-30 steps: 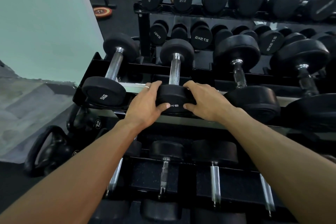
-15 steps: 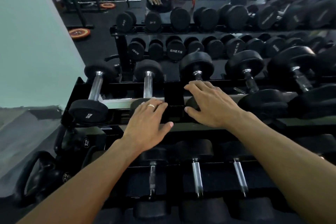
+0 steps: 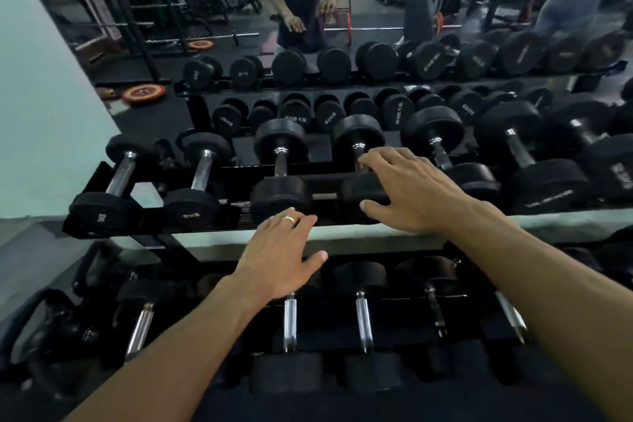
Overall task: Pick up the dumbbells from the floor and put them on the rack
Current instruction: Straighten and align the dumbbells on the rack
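Note:
Black round-headed dumbbells with chrome handles lie side by side on the top tier of the black rack (image 3: 150, 231). Two at the left are marked 5KG (image 3: 102, 212) (image 3: 190, 205). My right hand (image 3: 414, 192) rests, fingers spread, on the near head of the fourth dumbbell (image 3: 356, 195). My left hand (image 3: 281, 250), wearing a ring, hovers open and holds nothing. It is just in front of the third dumbbell's near head (image 3: 279, 197), a little below it.
A lower tier (image 3: 394, 336) holds more dumbbells, handles pointing toward me. Heavier dumbbells (image 3: 544, 185) fill the top tier to the right. Kettlebells (image 3: 51, 329) sit at the lower left. A mirror (image 3: 239, 27) behind the rack reflects a person and gym equipment.
Both hands have let go of the second 5KG dumbbell's near head. My left hand has drawn back toward me. My right hand has shifted right onto another dumbbell's head.

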A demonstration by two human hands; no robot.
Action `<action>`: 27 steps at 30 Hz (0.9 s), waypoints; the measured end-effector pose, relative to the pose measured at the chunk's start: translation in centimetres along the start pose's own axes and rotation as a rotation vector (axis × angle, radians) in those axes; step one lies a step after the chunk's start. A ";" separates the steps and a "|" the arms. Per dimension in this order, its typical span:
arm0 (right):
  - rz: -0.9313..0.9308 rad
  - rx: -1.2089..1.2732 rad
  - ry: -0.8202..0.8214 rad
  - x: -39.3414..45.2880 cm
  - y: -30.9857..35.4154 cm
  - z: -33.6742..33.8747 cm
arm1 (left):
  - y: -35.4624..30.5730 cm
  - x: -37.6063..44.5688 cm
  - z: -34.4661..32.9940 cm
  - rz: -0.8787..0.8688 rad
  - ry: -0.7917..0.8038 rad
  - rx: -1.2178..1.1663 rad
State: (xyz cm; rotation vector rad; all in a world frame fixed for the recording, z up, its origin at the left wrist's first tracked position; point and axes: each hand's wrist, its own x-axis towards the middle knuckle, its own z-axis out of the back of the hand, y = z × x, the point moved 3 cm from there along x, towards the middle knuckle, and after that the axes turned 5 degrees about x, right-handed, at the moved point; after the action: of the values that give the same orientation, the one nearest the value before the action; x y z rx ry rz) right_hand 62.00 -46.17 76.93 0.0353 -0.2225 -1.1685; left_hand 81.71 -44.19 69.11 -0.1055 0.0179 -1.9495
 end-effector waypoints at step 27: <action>0.059 -0.114 0.175 -20.2 -20.5 6.4 | -29.2 -4.2 0.8 0.204 0.065 -0.008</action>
State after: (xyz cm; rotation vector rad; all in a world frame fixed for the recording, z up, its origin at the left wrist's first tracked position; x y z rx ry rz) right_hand 34.66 -35.15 77.14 0.0304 -0.0025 -1.1108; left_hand 56.28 -29.38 71.42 -0.0442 0.0769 -1.7488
